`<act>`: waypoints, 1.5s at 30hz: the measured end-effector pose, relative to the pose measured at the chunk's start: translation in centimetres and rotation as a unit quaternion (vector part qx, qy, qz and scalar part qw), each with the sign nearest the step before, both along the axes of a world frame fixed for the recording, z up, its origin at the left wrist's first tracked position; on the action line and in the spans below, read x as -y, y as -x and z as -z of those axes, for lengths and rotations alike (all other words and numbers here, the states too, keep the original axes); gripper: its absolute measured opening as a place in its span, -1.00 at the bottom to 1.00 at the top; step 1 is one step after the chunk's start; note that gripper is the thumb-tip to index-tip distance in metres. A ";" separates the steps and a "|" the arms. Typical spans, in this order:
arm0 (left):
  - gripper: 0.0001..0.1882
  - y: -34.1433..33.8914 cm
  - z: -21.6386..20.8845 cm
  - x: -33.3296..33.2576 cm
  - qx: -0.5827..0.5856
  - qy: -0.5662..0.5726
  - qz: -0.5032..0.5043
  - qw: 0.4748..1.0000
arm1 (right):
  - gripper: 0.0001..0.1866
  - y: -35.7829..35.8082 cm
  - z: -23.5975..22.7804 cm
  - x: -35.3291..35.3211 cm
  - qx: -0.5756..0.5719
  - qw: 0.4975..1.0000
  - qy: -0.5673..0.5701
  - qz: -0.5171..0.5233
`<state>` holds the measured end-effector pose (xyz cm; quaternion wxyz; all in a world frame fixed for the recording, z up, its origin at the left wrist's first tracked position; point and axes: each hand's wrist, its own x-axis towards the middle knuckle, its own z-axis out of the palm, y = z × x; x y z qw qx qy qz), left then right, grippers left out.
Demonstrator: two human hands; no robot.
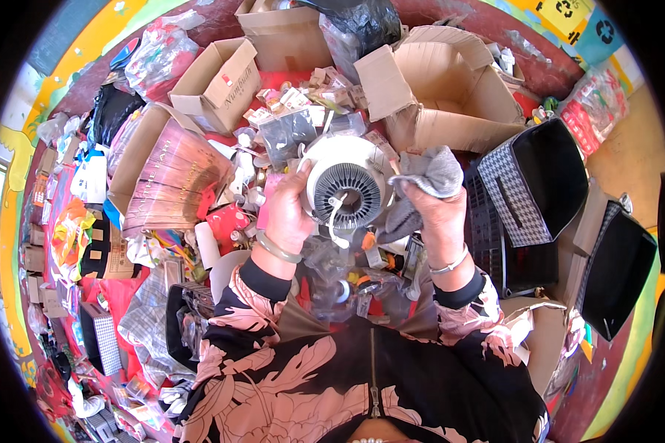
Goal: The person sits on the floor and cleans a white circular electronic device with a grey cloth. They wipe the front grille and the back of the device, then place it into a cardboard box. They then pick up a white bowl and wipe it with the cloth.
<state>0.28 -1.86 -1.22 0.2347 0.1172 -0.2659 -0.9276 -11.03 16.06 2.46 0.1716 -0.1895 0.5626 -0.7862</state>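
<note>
A round white downlight [347, 193] with a dark ring of heatsink fins faces up in front of my chest, a short white cable hanging from its middle. My left hand [292, 203] is closed on its left rim, the fingers partly hidden under it. On the other side my right hand [440, 210] grips a grey cloth [432, 176] bunched beside the light's right rim. Whether the cloth touches the rim I cannot tell. Under the light lie clear plastic wrappings [325, 262] and small mixed items.
Open cardboard boxes stand ahead, a large one [451, 81] at right and a smaller one [218, 88] at left. Black bins with checked fronts [524, 181] crowd the right. A pink printed carton [174, 177] stands left. Small boxes [292, 100] lie heaped beyond the light.
</note>
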 end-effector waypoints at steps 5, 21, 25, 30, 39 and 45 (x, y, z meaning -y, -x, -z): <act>-0.64 -0.1 -1.1 -1.3 0.031 0.109 -0.038 0.993 | -0.60 -1.0 0.3 1.1 -0.159 0.982 -0.068 0.070; -0.65 -2.0 -0.2 -0.4 0.013 0.395 -0.193 0.898 | -0.81 -1.0 -0.2 0.2 -0.214 0.965 -0.101 -0.115; -0.69 -2.3 -1.0 -0.7 0.037 0.519 -0.197 0.831 | -0.81 -0.2 0.8 -0.5 -0.142 0.974 -0.059 -0.165; -0.67 -2.1 -1.4 -0.4 0.067 0.493 -0.172 0.850 | -0.80 -0.7 0.7 -0.4 -0.208 0.968 -0.083 -0.112; -0.70 -1.4 -2.1 0.0 0.019 0.195 -0.060 0.979 | -0.86 -1.7 0.2 0.1 -0.130 0.987 -0.034 -0.090; -0.70 -1.1 -1.5 0.1 0.040 0.201 -0.060 0.977 | -0.87 -0.8 2.1 0.7 -0.275 0.960 -0.045 -0.021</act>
